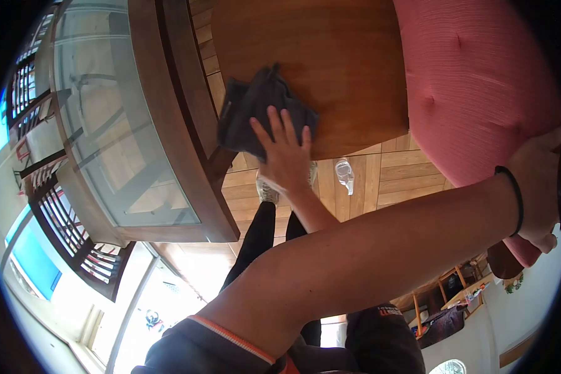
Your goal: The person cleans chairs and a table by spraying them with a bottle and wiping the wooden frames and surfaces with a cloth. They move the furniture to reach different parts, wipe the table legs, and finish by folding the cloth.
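My right hand (pixel 282 146) lies flat with its fingers spread on a folded dark grey cloth (pixel 249 112). The cloth rests on the left front part of a brown wooden chair seat (pixel 349 68), its edge reaching past the seat. My left arm crosses in front of me to the right, with a black band around the wrist. At the far right my left hand (pixel 539 193) is closed around the edge of the chair's backrest, which has a pink fabric cover (pixel 467 81). Part of that hand is cut off by the dark picture border.
A glass-topped table (pixel 121 124) with a dark wooden frame stands close on the left. Slatted wooden chairs (pixel 75 224) are beyond it. On the tiled, wood-patterned floor (pixel 405 174), a clear plastic object (pixel 344 176) lies near my shoes (pixel 267 189). Wooden furniture (pixel 461 290) is at lower right.
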The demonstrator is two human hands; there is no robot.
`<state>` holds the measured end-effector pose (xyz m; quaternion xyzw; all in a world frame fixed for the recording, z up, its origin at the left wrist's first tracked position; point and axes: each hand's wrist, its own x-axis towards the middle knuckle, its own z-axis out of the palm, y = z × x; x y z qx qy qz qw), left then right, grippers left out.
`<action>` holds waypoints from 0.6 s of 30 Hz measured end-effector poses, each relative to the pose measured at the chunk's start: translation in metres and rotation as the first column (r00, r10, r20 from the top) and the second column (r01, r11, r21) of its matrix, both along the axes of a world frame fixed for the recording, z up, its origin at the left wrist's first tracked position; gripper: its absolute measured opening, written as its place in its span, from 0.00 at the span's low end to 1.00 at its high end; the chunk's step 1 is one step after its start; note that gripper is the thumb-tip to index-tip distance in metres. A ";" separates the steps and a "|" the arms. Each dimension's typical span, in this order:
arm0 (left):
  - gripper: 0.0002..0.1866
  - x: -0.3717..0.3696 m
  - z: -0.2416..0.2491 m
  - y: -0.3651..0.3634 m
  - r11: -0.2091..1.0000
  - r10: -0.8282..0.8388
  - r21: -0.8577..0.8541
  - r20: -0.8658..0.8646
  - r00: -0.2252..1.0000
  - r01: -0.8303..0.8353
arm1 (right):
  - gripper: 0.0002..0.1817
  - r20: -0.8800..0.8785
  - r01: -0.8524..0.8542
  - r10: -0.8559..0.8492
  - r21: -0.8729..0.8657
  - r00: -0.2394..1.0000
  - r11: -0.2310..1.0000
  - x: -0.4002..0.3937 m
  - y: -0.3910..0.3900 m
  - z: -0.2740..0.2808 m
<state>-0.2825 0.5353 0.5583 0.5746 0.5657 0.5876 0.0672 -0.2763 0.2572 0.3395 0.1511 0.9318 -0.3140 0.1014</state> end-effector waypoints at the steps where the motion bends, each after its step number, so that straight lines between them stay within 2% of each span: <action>1: 0.22 0.002 -0.001 0.001 1.000 -0.008 -0.001 0.007 1.000 0.008 | 0.45 0.010 -0.003 0.003 -0.008 1.000 1.000 0.007 0.013 -0.001; 2: 0.22 0.003 0.000 0.001 1.000 -0.014 0.003 0.014 1.000 0.014 | 0.44 0.027 0.006 -0.008 0.082 1.000 0.997 0.016 0.027 -0.001; 4: 0.21 0.003 0.001 -0.001 1.000 -0.011 0.011 0.023 1.000 0.011 | 0.42 0.073 0.119 -0.140 0.238 0.987 0.964 0.028 0.068 -0.003; 6: 0.21 0.000 -0.001 -0.003 1.000 -0.002 0.014 0.036 0.999 0.001 | 0.40 -0.035 0.296 -0.307 0.393 0.951 0.871 0.047 0.113 -0.024; 9: 0.21 -0.001 -0.001 -0.006 1.000 -0.001 0.026 0.050 0.999 -0.001 | 0.40 -0.072 0.413 -0.427 0.439 0.902 0.798 0.059 0.149 -0.034; 12: 0.21 -0.004 -0.002 -0.008 0.999 0.007 0.046 0.062 0.998 -0.010 | 0.39 -0.046 0.422 -0.463 0.499 0.885 0.757 0.049 0.137 -0.036; 16: 0.20 -0.006 0.001 -0.007 0.996 -0.017 0.092 0.062 0.998 0.011 | 0.37 0.020 0.358 -0.427 0.514 0.904 0.780 -0.013 0.145 -0.032; 18: 0.21 -0.011 -0.002 -0.011 0.993 -0.044 0.108 0.045 0.998 0.039 | 0.37 -0.064 0.365 -0.384 0.484 0.921 0.795 -0.058 0.166 -0.038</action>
